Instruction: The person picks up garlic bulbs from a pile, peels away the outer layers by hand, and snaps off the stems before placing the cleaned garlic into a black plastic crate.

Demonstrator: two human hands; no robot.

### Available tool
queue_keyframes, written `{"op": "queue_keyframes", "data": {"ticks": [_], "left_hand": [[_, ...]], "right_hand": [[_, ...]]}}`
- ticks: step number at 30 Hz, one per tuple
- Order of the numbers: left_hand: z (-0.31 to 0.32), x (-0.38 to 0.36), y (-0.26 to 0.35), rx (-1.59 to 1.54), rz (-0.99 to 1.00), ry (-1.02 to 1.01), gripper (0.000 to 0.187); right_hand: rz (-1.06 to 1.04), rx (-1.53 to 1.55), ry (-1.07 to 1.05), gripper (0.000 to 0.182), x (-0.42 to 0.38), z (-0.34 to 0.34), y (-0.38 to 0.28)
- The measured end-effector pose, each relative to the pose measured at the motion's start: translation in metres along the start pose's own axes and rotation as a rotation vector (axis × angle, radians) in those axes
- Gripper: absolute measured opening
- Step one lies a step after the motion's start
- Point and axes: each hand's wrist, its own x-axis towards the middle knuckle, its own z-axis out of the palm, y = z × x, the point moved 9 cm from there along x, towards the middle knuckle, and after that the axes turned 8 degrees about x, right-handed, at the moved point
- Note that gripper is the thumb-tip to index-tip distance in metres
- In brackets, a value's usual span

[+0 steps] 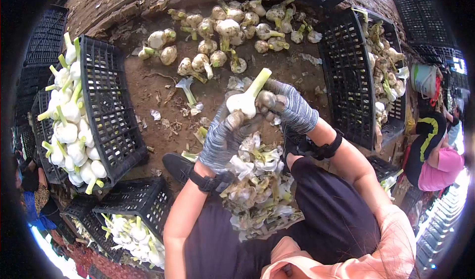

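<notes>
A white, peeled garlic bulb [242, 102] with a short cut green stem is held up in front of me, tilted with its stem to the upper right. My left hand [221, 138], in a grey striped glove with dirty fingertips, is closed around the bulb's lower left side. From the right, my right hand [292, 108], gloved alike, has its fingers curled against the bulb beside the stem; part of its grip is hidden. Below the hands, a heap of garlic skins [260, 185] lies between my legs. Unpeeled, soil-stained garlic bulbs [227, 29] are spread on the ground ahead.
A black crate [111, 106] of clean white garlic [69, 120] stands left; another crate [133, 200] is lower left. To the right, a black crate [346, 76] holds dirty garlic. A person in pink [440, 167] is at far right, near a white bucket [424, 79].
</notes>
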Motion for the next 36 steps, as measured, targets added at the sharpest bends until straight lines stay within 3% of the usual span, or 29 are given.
{"op": "queue_keyframes", "data": {"ticks": [2,3,4,6,7,8,10,11,15,20,24,25,26,28,29,31,34,36], "left_hand": [[-0.004,0.001,-0.011,-0.104,-0.061,-0.073,0.048],[-0.005,0.001,-0.013,-0.104,-0.061,-0.073,0.048],[-0.008,0.000,-0.017,-0.124,-0.093,-0.034,0.045],[-0.012,0.000,-0.021,-0.146,-0.124,0.006,0.043],[-0.013,0.000,-0.022,-0.122,-0.124,0.013,0.043],[-0.014,0.000,-0.023,-0.098,-0.124,0.019,0.043],[-0.016,-0.002,-0.024,-0.071,-0.121,0.038,0.044],[-0.018,-0.003,-0.025,-0.044,-0.116,0.060,0.044],[-0.027,0.001,-0.036,0.068,-0.118,0.065,0.044],[-0.025,-0.004,-0.044,-0.186,-0.285,0.221,0.041],[-0.019,-0.013,-0.049,-0.217,-0.331,0.189,0.033],[-0.054,-0.007,-0.085,-0.316,-0.401,0.274,0.026],[-0.055,-0.005,-0.076,-0.279,-0.378,0.235,0.021],[-0.041,-0.007,-0.055,-0.081,-0.342,0.254,0.026],[-0.038,-0.005,-0.059,-0.086,-0.339,0.252,0.026],[-0.028,0.007,-0.058,-0.031,-0.234,0.157,0.038],[-0.038,0.007,-0.069,-0.067,-0.314,0.253,0.046],[-0.049,0.007,-0.071,-0.076,-0.297,0.265,0.055]], "right_hand": [[-0.150,0.155,0.071,0.058,0.006,-0.004,0.004],[-0.216,0.133,0.091,0.072,0.000,-0.009,-0.005],[-0.216,0.133,0.091,0.072,-0.002,-0.008,-0.008],[-0.478,-0.085,0.243,0.072,-0.015,-0.012,-0.043],[-0.734,-0.590,0.222,0.061,-0.030,0.002,-0.081],[-0.734,-0.591,0.222,0.061,-0.030,0.002,-0.086],[-0.696,-1.069,-0.030,0.049,-0.024,0.032,-0.073],[-0.687,-1.050,-0.003,0.040,-0.022,0.029,-0.068],[-0.767,-1.109,0.016,0.035,-0.023,0.027,-0.058],[-1.019,-1.070,0.077,0.028,-0.056,0.042,-0.056],[-1.030,-1.093,0.127,0.029,-0.072,0.021,-0.032],[-0.942,-1.139,0.162,0.030,-0.067,0.009,-0.021],[-0.858,-1.109,0.322,0.028,-0.066,-0.003,-0.027],[-0.642,-0.871,0.305,0.022,-0.059,-0.029,-0.013],[-0.642,-0.876,0.302,0.022,-0.058,-0.029,-0.012],[-0.186,-0.323,0.331,0.015,-0.041,-0.052,0.028],[-0.103,-0.100,0.327,0.011,-0.031,-0.052,0.044],[-0.131,-0.156,0.324,0.012,-0.028,-0.049,0.036]]}}
